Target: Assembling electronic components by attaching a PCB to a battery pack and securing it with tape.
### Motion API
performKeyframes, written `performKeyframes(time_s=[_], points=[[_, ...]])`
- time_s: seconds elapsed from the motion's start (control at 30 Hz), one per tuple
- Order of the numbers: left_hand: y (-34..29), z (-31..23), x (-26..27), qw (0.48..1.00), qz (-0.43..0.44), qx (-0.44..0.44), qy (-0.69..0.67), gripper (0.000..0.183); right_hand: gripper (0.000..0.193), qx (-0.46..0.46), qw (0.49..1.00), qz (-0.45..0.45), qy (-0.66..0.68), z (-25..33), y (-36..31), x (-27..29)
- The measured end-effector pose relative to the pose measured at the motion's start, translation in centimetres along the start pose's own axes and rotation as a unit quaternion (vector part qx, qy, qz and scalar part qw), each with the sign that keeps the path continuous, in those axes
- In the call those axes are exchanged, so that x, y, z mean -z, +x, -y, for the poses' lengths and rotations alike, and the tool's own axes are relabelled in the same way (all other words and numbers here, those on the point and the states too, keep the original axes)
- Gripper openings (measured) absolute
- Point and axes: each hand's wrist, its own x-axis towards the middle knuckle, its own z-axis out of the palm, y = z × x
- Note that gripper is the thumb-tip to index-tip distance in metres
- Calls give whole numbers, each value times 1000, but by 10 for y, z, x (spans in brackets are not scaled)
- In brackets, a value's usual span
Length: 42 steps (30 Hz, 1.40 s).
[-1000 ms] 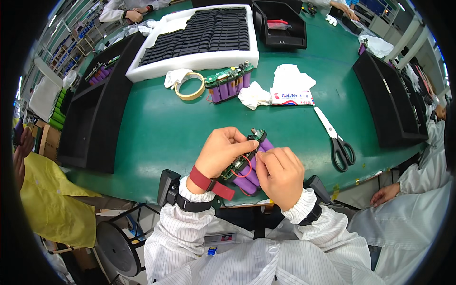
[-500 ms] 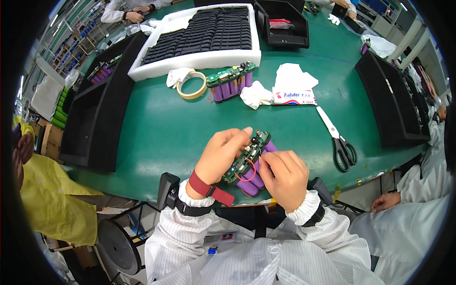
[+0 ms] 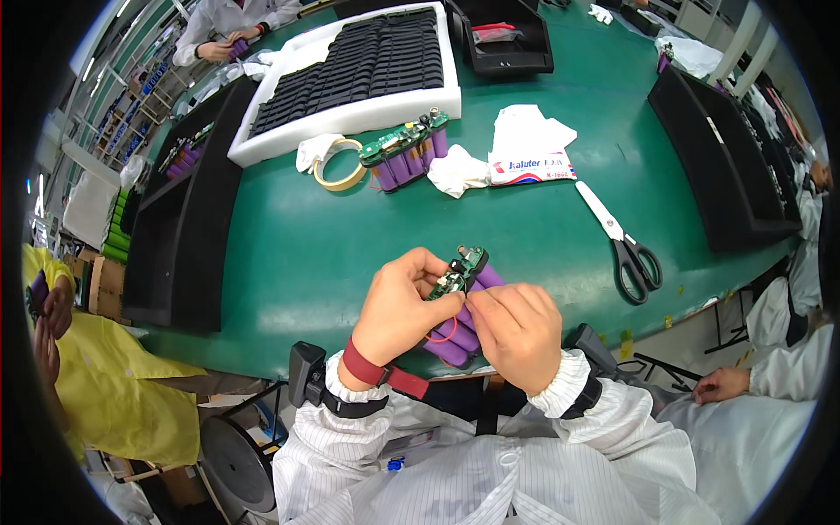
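Observation:
A battery pack of purple cells [image 3: 451, 352] with a green circuit board [image 3: 451, 278] along one side lies slanted near the table's front edge. My left hand [image 3: 394, 306] is closed around its board side, thumb reaching across the board. A red wire [image 3: 444, 332] loops out below that thumb. My right hand [image 3: 518, 332] pinches at the seam between board and cells, its fingertips almost meeting my left thumb. Whatever sits in that pinch is hidden. Farther back stands a second purple battery pack [image 3: 402, 166], its green board on top.
Behind are a tape roll [image 3: 341, 184], crumpled white tissue [image 3: 459, 171], a white, red and blue packet [image 3: 532, 168] and a white foam tray [image 3: 350, 131] of black parts. Scissors [image 3: 632, 254] lie at right. Black bins [image 3: 179, 262] [image 3: 722, 175] flank the table; co-workers sit on both sides.
My left thumb has come down across the board toward my right fingertips. The red wire loop shows less. The whole view has shifted slightly.

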Motion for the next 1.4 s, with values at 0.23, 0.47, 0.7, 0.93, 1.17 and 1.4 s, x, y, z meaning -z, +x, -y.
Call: performKeyframes(time_s=[0.23, 0.47, 0.7, 0.93, 1.17, 1.4], points=[[4, -7, -6, 999, -10, 17, 29, 25, 22, -1, 1000, 1, -8, -1, -3, 3], [4, -13, -5, 999, 8, 21, 49, 24, 23, -17, 1000, 10, 22, -5, -12, 11], [4, -16, -4, 997, 11, 18, 71, 23, 12, -282, 924, 51, 253, -4, -7, 31], [-5, -18, -17, 994, -27, -12, 110, 25, 15, -407, 832, 105, 362, -2, -3, 37], [-11, -26, -28, 988, -45, -40, 145, 25, 13, -426, 825, 128, 348, 0, -5, 41], [-6, -29, -25, 986, -22, -34, 164, 24, 10, -383, 845, 73, 366, -1, -10, 28]])
